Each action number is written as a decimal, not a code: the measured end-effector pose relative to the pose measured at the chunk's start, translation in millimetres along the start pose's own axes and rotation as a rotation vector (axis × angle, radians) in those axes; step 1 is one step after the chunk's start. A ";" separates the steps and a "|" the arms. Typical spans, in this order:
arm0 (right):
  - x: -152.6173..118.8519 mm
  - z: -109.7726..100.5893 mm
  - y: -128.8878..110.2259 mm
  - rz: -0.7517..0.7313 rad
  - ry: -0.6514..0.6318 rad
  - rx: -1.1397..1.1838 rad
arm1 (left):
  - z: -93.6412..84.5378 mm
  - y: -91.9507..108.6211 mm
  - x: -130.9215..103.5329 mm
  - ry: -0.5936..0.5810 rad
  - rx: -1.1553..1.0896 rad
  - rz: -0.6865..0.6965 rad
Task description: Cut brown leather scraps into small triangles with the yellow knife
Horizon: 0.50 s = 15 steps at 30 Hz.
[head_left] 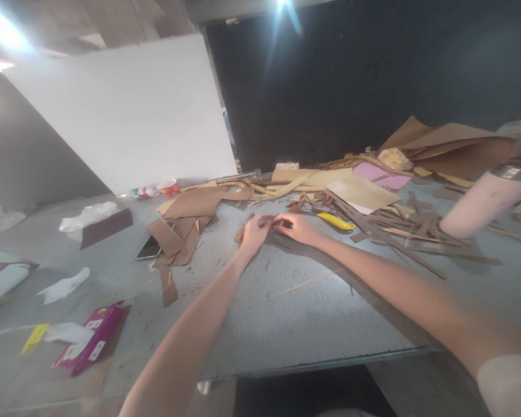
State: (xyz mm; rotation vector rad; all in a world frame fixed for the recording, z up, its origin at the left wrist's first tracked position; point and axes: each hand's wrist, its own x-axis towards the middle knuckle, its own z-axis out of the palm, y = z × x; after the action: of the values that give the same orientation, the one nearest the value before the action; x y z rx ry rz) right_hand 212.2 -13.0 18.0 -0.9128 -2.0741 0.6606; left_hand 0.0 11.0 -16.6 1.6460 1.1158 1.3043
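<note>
- Grey tabletop [243, 341] spreads beneath the yellow cutter [336, 221].
- Pink bottle [486, 202] leans right of the cutter.
- Left hand [255, 230] and right hand [301, 229], left of the cutter, meet, fingers nearly closed; grip: cannot tell.
- Brown scrap [240, 233], farther left: probably light, creasable; best pinched by edges.
</note>
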 end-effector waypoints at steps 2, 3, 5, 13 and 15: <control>0.3 0.0 0.5 -0.015 0.003 -0.005 | 0.2 0.0 0.0 0.001 0.001 -0.001; 0.4 0.1 0.7 -0.020 0.003 -0.008 | 0.3 0.0 0.0 0.002 0.002 -0.002; 0.4 0.2 1.0 -0.017 0.001 -0.013 | 0.4 -0.1 0.2 0.004 0.004 -0.003; 0.5 0.4 1.4 -0.030 0.008 -0.005 | 0.2 0.3 0.2 0.000 0.009 -0.005; 1.2 -0.2 1.3 -0.043 0.012 -0.017 | 0.0 0.5 0.0 -0.001 0.013 -0.005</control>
State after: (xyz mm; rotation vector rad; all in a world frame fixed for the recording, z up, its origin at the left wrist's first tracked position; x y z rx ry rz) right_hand 212.3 -11.3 17.8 -0.8764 -2.0855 0.6145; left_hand 0.1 10.7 -16.1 1.6518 1.1297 1.2956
